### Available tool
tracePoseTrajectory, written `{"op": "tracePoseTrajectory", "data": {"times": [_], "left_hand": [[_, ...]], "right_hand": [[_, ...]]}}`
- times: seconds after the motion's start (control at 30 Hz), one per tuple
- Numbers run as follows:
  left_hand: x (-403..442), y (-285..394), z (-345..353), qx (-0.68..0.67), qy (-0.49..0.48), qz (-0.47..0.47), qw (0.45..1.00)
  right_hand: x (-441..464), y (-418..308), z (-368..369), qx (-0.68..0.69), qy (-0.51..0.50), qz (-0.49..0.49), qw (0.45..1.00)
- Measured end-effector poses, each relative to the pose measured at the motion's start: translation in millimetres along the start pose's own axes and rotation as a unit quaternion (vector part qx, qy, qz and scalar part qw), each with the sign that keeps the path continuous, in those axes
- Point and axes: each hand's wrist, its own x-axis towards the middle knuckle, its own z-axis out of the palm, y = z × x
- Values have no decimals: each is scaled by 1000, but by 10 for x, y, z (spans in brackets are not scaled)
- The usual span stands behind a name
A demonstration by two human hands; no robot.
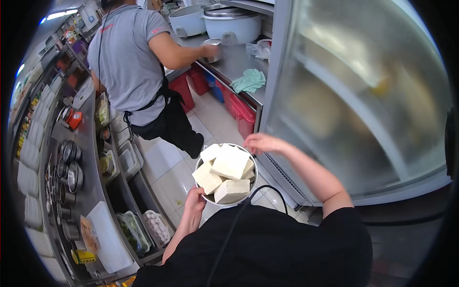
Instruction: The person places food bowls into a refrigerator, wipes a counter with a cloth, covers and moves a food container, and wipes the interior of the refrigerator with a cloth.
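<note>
A round metal bowl (255, 178) full of several pale white tofu-like blocks (230, 161) is in front of my body. My left hand (194, 200) grips the bowl's lower left rim, its fingers partly hidden under the edge. At the upper right rim is my right hand (260, 143), its fingers curled at the bowl's edge; whether they grip the rim is unclear.
A fridge with a fogged glass door (354, 105) stands at the right. Ahead, a person in a grey shirt (129, 62) works at a metal counter with rice cookers (233, 31) and a green cloth (249, 81). Left, a long counter (88, 174) holds pans, a cutting board (107, 237) and eggs.
</note>
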Motion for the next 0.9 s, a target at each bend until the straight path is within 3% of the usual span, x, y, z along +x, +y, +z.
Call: {"op": "tracePoseTrajectory", "data": {"times": [0.03, 0.07, 0.13, 0.2, 0.23, 0.3, 0.43, 0.5, 0.53, 0.73, 0.87, 0.9], "left_hand": [[89, 158, 48, 12, -1, -10, 1000], [190, 286, 79, 23, -1, -20, 1000], [402, 460, 125, 20, -4, -17, 1000], [701, 617, 81, 17, -28, -7, 999], [840, 734, 62, 23, -33, -16, 999], [1117, 990, 7, 26, -35, -30, 999], [1718, 1642, -18, 46, -46, -74, 995], [2078, 2002, -73, 71, -77, -85, 991], [2248, 2195, -95, 84, -99, -86, 988], [3034, 3288, 178, 155, -138, -111, 972], [3739, 3518, 276, 222, -187, -136, 947], [3847, 3542, 384, 244, -203, -138, 938]], "right_hand": [[107, -164, -103, 1, 1, 6, 1000], [212, -248, -436, -167, 16, 65, 984], [423, -624, -1035, -527, 150, 120, 828], [743, -616, -1645, -659, 299, -2, 690], [875, -718, -1903, -715, 328, -4, 617], [1151, -785, -2282, -735, 251, 92, 623], [1535, -916, -2526, -762, 225, 111, 598], [1743, -1032, -2452, -713, 182, 247, 631], [1830, -934, -2455, -732, 238, 213, 602], [2172, -1044, -2295, -715, 259, 310, 571], [2136, -1578, -1598, -694, 350, 248, 579], [2098, -1728, -1398, -703, 382, 222, 557]]}}
